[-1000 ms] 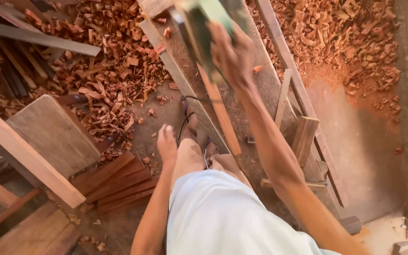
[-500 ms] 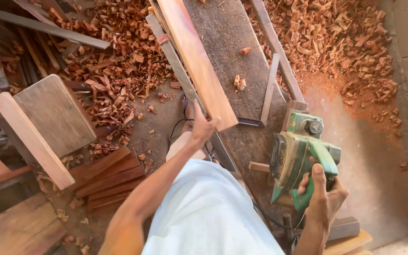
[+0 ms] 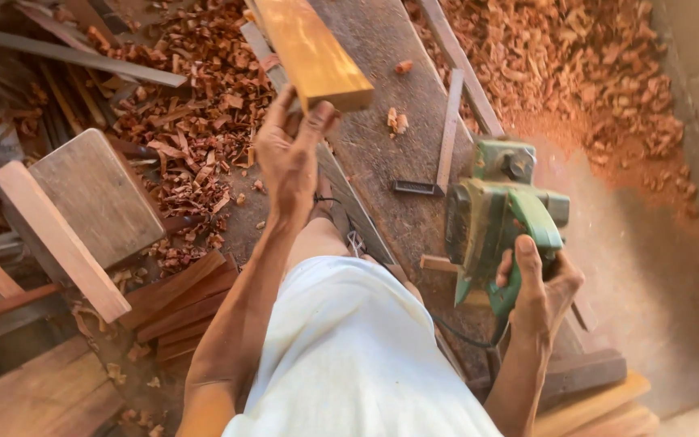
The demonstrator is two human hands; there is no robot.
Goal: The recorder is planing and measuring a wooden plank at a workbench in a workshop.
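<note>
My left hand [image 3: 291, 154] grips the near end of a long smooth wooden plank [image 3: 311, 50] that runs up and away over the workbench [image 3: 382, 146]. Its near end is raised off the bench. My right hand [image 3: 537, 291] is closed around the handle of a green electric planer [image 3: 491, 212], held low at the bench's right side with its cord trailing down. My white shorts and one leg fill the bottom centre.
Reddish wood shavings [image 3: 196, 105] cover the floor left of the bench, and more lie heaped at the top right. A wooden chair part [image 3: 74, 210] and stacked boards [image 3: 180, 303] lie at left. Thin slats [image 3: 449, 129] rest on the bench.
The planer came down from high over the bench to the lower right. My left hand rose from my knee, took the plank's end and has lifted it.
</note>
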